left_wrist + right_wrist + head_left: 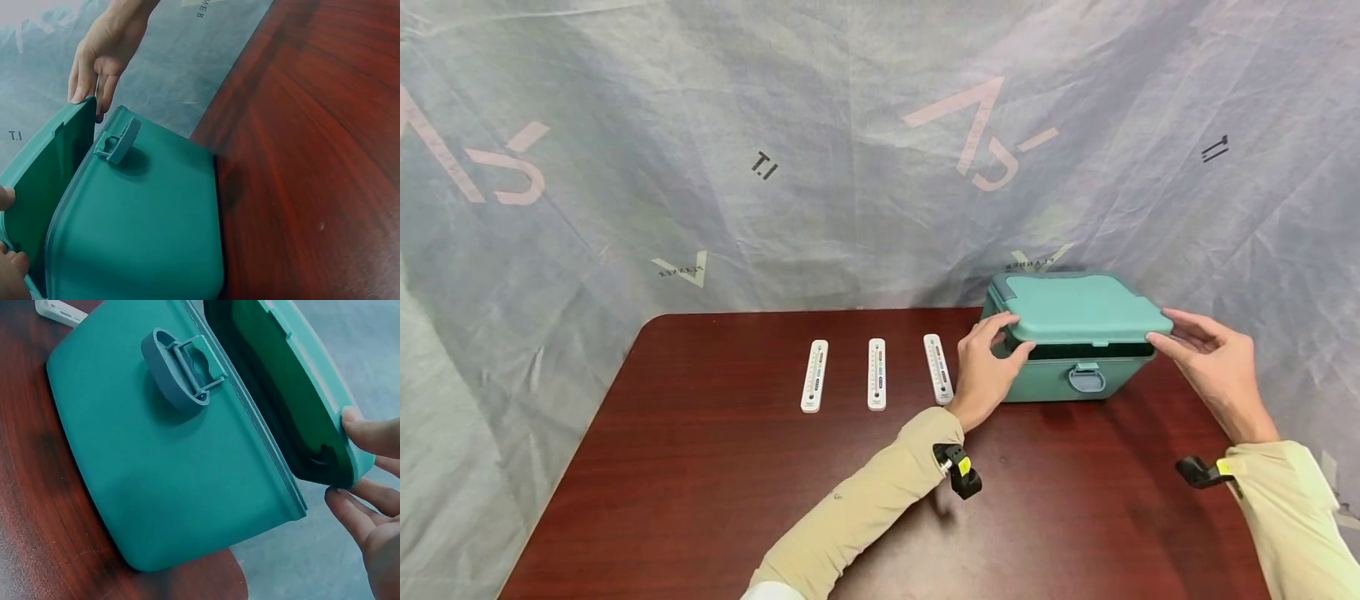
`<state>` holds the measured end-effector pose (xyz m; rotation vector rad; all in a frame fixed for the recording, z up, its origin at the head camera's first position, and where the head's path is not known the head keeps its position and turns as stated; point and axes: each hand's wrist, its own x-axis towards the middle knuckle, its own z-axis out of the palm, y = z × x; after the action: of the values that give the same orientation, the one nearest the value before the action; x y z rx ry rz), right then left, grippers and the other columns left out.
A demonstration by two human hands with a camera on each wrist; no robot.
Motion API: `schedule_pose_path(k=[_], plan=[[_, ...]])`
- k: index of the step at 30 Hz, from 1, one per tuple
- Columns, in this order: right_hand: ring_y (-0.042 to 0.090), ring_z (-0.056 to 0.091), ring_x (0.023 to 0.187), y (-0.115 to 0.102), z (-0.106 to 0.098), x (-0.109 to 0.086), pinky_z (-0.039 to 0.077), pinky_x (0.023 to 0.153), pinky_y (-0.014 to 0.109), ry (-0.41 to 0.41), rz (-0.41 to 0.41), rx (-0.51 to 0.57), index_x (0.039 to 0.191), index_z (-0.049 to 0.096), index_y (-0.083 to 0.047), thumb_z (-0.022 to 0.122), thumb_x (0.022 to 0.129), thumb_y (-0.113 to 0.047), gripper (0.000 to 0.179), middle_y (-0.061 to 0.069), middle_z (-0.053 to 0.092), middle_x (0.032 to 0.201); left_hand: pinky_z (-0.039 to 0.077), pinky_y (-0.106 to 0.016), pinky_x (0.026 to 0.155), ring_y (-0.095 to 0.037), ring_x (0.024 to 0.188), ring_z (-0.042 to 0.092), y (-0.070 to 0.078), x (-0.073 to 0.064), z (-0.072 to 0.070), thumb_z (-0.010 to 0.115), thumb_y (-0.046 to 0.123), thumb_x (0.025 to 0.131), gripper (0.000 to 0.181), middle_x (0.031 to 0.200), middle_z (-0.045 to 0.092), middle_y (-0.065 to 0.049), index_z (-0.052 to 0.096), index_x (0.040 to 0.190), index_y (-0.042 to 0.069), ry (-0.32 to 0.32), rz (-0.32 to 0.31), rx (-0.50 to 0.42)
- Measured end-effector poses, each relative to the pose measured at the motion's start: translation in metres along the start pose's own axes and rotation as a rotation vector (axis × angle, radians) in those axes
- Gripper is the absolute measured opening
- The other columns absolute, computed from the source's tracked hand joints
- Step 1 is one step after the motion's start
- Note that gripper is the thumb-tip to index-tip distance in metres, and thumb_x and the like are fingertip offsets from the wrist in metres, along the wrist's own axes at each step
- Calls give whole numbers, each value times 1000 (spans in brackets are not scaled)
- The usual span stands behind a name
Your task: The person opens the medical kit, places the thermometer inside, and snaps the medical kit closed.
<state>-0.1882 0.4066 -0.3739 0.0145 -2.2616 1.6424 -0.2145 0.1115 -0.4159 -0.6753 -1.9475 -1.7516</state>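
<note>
A teal storage box (1045,383) stands at the right of the table, its lid (1078,308) partly raised with a dark gap along the front. My left hand (988,367) grips the lid's front left corner between thumb and fingers. At the opposite front corner, my right hand (1217,358) pinches the lid, thumb on the front edge and fingers around the side, as the right wrist view shows. The grey-blue latch (178,375) on the box front hangs undone. Little of the box's inside shows through the dark gap.
Three white thermometers lie in a row left of the box: a left one (814,377), a middle one (877,374) and a right one (937,369) close to my left hand. The reddish-brown table (715,483) ends at a grey cloth backdrop (820,217).
</note>
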Motion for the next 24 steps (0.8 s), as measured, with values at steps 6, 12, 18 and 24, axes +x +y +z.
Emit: schedule_pose_path(k=[6, 12, 18, 24], plan=[[4, 60, 100, -3, 0, 1, 46, 77, 9, 29, 7, 64, 127, 59, -3, 75, 78, 0, 52, -4, 65, 111, 46, -23, 91, -11, 116, 54, 2, 6, 0, 73, 14, 84, 37, 125, 57, -12, 62, 118, 6, -3, -9, -15], [0, 58, 102, -7, -1, 5, 43, 79, 7, 45, 3, -82, 129, 59, -9, 75, 79, -5, 52, -8, 62, 112, 47, -22, 90, -11, 111, 56, 5, 11, -3, 73, 15, 83, 36, 120, 59, -9, 63, 117, 6, -6, 1, 5], [1, 59, 100, -12, 0, 8, 44, 79, 7, 53, -5, -80, 130, 59, -10, 74, 80, -5, 53, -8, 63, 111, 49, -26, 86, -19, 100, 61, 9, 19, -7, 73, 17, 83, 36, 110, 61, -5, 63, 116, 7, -35, 8, 28], [3, 61, 97, -17, 1, 14, 45, 77, 8, 72, -34, -66, 130, 58, -9, 74, 79, -3, 53, -7, 64, 108, 50, -26, 83, -23, 98, 61, 12, 30, -13, 72, 20, 85, 35, 109, 62, -5, 63, 117, 9, -66, 2, 48]])
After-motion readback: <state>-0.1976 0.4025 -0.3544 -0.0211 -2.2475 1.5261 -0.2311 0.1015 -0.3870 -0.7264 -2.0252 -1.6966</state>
